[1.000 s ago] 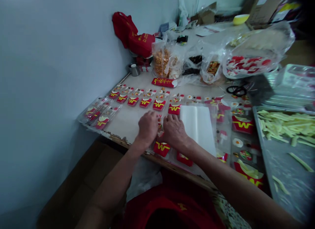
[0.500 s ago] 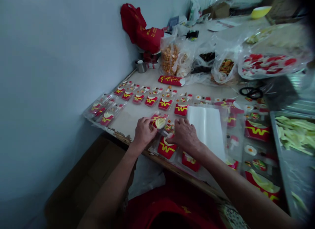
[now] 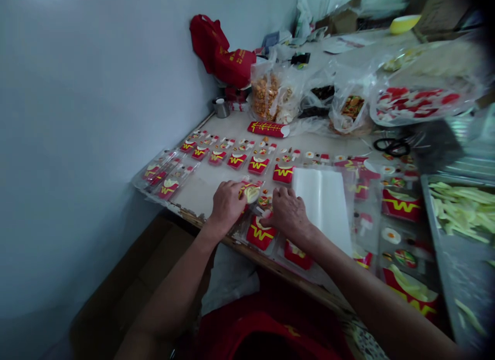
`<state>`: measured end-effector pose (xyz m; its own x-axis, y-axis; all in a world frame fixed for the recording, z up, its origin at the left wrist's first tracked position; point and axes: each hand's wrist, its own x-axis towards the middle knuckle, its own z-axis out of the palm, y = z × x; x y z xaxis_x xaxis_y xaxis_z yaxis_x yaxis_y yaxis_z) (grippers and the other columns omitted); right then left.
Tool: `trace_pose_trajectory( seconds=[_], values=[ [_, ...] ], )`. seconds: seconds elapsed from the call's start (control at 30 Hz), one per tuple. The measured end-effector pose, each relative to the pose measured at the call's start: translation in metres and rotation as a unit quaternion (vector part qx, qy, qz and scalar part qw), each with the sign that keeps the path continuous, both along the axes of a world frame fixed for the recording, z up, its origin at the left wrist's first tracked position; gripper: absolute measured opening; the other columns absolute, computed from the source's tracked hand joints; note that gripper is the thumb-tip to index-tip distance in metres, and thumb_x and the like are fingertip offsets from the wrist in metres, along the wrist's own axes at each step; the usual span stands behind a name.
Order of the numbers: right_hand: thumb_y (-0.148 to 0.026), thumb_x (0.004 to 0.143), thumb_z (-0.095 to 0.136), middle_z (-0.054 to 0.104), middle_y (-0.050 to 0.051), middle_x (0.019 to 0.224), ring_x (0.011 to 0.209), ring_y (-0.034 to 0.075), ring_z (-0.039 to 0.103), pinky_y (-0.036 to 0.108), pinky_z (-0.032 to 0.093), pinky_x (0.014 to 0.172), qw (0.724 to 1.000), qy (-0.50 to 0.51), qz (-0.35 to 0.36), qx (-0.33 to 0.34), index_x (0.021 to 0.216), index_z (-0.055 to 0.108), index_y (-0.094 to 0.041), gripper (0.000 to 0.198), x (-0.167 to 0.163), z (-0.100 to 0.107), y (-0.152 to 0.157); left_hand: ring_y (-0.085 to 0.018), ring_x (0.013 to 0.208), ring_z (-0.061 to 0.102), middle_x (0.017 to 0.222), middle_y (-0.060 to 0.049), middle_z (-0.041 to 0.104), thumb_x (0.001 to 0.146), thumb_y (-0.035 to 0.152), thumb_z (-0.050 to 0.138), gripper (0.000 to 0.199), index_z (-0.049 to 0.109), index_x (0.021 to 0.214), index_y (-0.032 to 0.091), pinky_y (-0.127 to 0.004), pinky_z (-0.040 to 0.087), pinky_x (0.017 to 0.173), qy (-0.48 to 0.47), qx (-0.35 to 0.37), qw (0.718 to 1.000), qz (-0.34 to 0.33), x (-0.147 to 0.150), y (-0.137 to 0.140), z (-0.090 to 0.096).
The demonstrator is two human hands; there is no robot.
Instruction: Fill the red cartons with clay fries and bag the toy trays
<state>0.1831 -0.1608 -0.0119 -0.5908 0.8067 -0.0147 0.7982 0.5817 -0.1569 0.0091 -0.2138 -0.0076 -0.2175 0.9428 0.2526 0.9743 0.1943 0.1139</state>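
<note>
My left hand [image 3: 227, 205] is closed on a small red fries carton whose pale fries [image 3: 252, 194] show beside the fingertips, low over the table. My right hand [image 3: 289, 213] lies just to its right, fingers curled, thumb on a clear packet [image 3: 264, 201] of miniature food pieces. In that packet is a red carton with a yellow zigzag [image 3: 260, 235]; the fingertips' grip on the plastic is partly hidden. Another red carton [image 3: 297, 252] shows under my right wrist.
Several filled packets [image 3: 236, 159] line the table, more at its left corner [image 3: 169, 187]. White sheets [image 3: 323, 205] lie right of my hands. A metal tray [image 3: 441, 246] holds pale fry pieces. Black-handled scissors [image 3: 392, 144] and bags of miniatures [image 3: 266, 94] stand behind. A wall [image 3: 77, 143] borders the left.
My left hand has rolled over slightly with the fries carton, so less of the carton shows. My right hand has barely moved. The view has shifted a little.
</note>
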Motion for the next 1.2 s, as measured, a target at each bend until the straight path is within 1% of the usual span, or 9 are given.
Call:
trace_pose_trajectory(
  seconds=[0.1,0.43,0.6,0.7,0.83,0.97,1.07,1.13,1.2],
  values=[
    [-0.055,0.065,0.081,0.062,0.019,0.116,0.106,0.033,0.056,0.041,0.048,0.079,1.0,0.003,0.004,0.01,0.118,0.06,-0.006,0.075,0.0,-0.002,0.0,-0.024,0.107,0.065,0.113,-0.01,0.073,0.084,0.024,0.067,0.036,0.07,0.119,0.016,-0.033,0.049,0.096,-0.015,-0.021,1.0,-0.014,0.005,0.012,0.006],
    [-0.055,0.066,0.082,0.061,0.018,0.115,0.105,0.031,0.055,0.04,0.047,0.079,1.0,0.015,-0.001,0.007,0.118,0.059,-0.008,0.073,0.001,-0.004,-0.002,-0.024,0.095,0.07,0.097,-0.011,0.074,0.093,0.018,0.055,0.021,0.073,0.103,0.017,-0.031,0.05,0.079,0.058,-0.07,0.995,0.029,0.008,0.019,-0.001],
    [-0.053,0.069,0.08,0.061,0.019,0.112,0.103,0.032,0.054,0.04,0.046,0.078,1.0,0.011,0.001,0.018,0.113,0.062,-0.008,0.066,-0.003,0.012,-0.008,-0.024,0.101,0.068,0.105,-0.012,0.073,0.094,0.01,0.051,0.023,0.069,0.108,0.014,-0.033,0.05,0.089,0.087,-0.065,0.993,-0.045,0.021,0.013,0.008],
    [-0.048,0.073,0.077,0.061,0.021,0.112,0.102,0.033,0.052,0.042,0.045,0.079,0.999,0.019,0.013,0.032,0.113,0.063,-0.006,0.06,-0.007,0.028,-0.012,-0.022,0.098,0.067,0.102,-0.009,0.074,0.093,0.013,0.054,0.017,0.07,0.099,0.016,-0.032,0.05,0.089,0.052,-0.021,0.996,-0.07,0.018,0.009,0.018],
    [-0.051,0.071,0.079,0.06,0.023,0.115,0.104,0.034,0.05,0.044,0.044,0.083,0.998,0.035,0.033,0.032,0.116,0.063,-0.007,0.064,-0.012,0.042,-0.015,-0.02,0.085,0.068,0.09,-0.007,0.074,0.091,0.017,0.058,0.014,0.071,0.085,0.019,-0.03,0.049,0.077,0.006,0.013,1.0,-0.014,0.006,0.004,0.027],
    [-0.046,0.075,0.077,0.062,0.022,0.114,0.105,0.036,0.051,0.045,0.044,0.085,0.998,0.045,0.05,-0.001,0.115,0.065,-0.011,0.055,-0.022,0.046,-0.014,-0.018,0.088,0.069,0.093,-0.004,0.076,0.089,0.015,0.059,0.015,0.073,0.089,0.021,-0.027,0.048,0.079,-0.076,0.022,0.995,-0.062,0.012,-0.003,0.027],
    [-0.047,0.068,0.084,0.058,0.024,0.128,0.115,0.038,0.05,0.047,0.043,0.09,0.993,0.109,0.051,-0.011,0.131,0.057,-0.009,0.078,-0.025,0.039,-0.007,-0.017,0.082,0.07,0.089,-0.004,0.078,0.088,0.018,0.061,0.014,0.075,0.088,0.021,-0.026,0.047,0.074,-0.121,0.038,0.992,0.009,0.013,-0.008,0.027],
    [-0.054,0.063,0.087,0.055,0.023,0.135,0.115,0.035,0.052,0.044,0.045,0.089,0.975,0.21,0.017,-0.067,0.139,0.051,-0.01,0.094,-0.02,0.028,-0.001,-0.016,0.077,0.069,0.086,-0.003,0.078,0.087,0.022,0.063,0.012,0.075,0.087,0.021,-0.026,0.047,0.072,-0.148,0.054,0.985,0.064,0.007,-0.009,0.027],
    [-0.065,0.069,0.079,0.064,0.016,0.118,0.093,0.025,0.059,0.035,0.046,0.074,0.918,0.325,-0.021,-0.226,0.13,0.058,-0.014,0.083,-0.013,0.015,0.005,-0.015,0.074,0.069,0.084,-0.002,0.078,0.085,0.023,0.065,0.011,0.076,0.086,0.021,-0.025,0.046,0.071,-0.182,0.059,0.979,0.075,-0.001,-0.009,0.025]
  ],
)
